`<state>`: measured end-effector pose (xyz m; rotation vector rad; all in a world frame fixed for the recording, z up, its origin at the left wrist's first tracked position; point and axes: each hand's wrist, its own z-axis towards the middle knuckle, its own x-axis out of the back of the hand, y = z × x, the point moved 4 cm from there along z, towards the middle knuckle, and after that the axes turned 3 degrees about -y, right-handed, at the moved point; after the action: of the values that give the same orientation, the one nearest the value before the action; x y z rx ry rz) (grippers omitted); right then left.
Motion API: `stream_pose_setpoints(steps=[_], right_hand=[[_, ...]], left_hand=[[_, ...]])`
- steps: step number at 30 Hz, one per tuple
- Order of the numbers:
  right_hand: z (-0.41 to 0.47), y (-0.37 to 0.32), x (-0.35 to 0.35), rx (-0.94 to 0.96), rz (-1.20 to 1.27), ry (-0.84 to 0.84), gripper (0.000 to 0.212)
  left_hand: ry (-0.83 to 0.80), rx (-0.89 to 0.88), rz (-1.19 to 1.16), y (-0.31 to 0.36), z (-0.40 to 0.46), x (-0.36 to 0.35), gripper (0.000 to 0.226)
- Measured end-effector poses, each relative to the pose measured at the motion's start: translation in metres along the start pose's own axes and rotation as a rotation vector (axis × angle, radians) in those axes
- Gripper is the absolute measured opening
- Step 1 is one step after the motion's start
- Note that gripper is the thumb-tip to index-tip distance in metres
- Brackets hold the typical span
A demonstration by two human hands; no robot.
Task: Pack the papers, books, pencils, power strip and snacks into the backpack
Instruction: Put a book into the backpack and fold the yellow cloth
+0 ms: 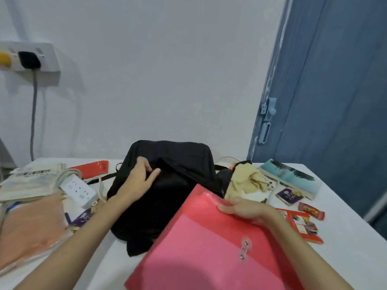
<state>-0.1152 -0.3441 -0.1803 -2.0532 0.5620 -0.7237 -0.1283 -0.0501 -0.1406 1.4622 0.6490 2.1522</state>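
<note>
Backpack (pixel 167 185): left hand (pixel 138 178) grips its flap, fingers curled, holding it open.
Folder (pixel 209 243): right hand (pixel 245 208) pinches its edge, angled for insertion.

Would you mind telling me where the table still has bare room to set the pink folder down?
Bare table lies at the near edge between the left forearm and the folder, and at the right edge beyond the snacks. Crowded: left of the backpack around the power strip, and right of it around the book.
</note>
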Motion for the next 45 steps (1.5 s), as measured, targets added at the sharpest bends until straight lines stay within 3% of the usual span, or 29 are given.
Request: stream_pose_setpoints(steps=[2, 5, 8, 12, 16, 20, 24, 26, 29, 33, 36, 39, 43, 45], right_hand=[[0.013, -0.005, -0.008, 0.031, -0.234, 0.185, 0.024], [0.018, -0.024, -0.019, 0.176, -0.426, 0.549, 0.029], [0.019, -0.048, -0.048, 0.316, -0.614, 0.687, 0.04], [0.033, -0.064, -0.091, 0.416, -0.776, 0.647, 0.029], [0.054, -0.059, -0.107, 0.22, -0.83, 0.631, 0.027], [0.066, -0.051, -0.073, -0.003, -0.726, 0.874, 0.023], [0.075, -0.042, -0.033, -0.234, -0.609, 1.043, 0.028], [0.084, -0.043, -0.037, -0.328, -0.587, 0.981, 0.033], [0.079, -0.052, -0.069, -0.431, -0.69, 0.805, 0.064], [0.046, -0.055, -0.127, -0.254, -0.748, 0.489, 0.099], [0.04, -0.044, -0.154, -0.235, -0.767, 0.309, 0.117], [0.071, -0.041, -0.146, -0.27, -0.792, 0.362, 0.117], [0.127, -0.054, -0.12, -0.349, -0.765, 0.398, 0.091], [0.144, -0.063, -0.113, -0.358, -0.777, 0.396, 0.089]], left_hand=[[-0.2, -0.199, 0.296, -0.021, -0.006, -0.017, 0.049], [-0.308, -0.374, 0.759, -0.055, -0.006, -0.022, 0.065], [-0.314, -0.375, 0.757, -0.073, 0.009, -0.021, 0.084], [-0.361, -0.348, 0.783, -0.06, 0.021, -0.029, 0.074], [-0.213, -0.33, 0.698, -0.039, 0.038, -0.01, 0.054], [-0.071, -0.368, 0.585, -0.023, 0.047, 0.016, 0.05], [-0.04, -0.445, 0.507, -0.022, 0.045, 0.027, 0.046], [-0.067, -0.464, 0.516, -0.024, 0.042, 0.024, 0.045], [-0.068, -0.459, 0.504, -0.028, 0.04, 0.02, 0.045], [-0.04, -0.482, 0.481, -0.035, 0.044, 0.023, 0.048], [-0.042, -0.512, 0.484, -0.037, 0.045, 0.022, 0.049], [-0.021, -0.528, 0.479, -0.032, 0.044, 0.023, 0.048], [-0.047, -0.577, 0.535, -0.032, 0.039, 0.021, 0.063], [-0.062, -0.563, 0.518, -0.035, 0.037, 0.018, 0.057]])
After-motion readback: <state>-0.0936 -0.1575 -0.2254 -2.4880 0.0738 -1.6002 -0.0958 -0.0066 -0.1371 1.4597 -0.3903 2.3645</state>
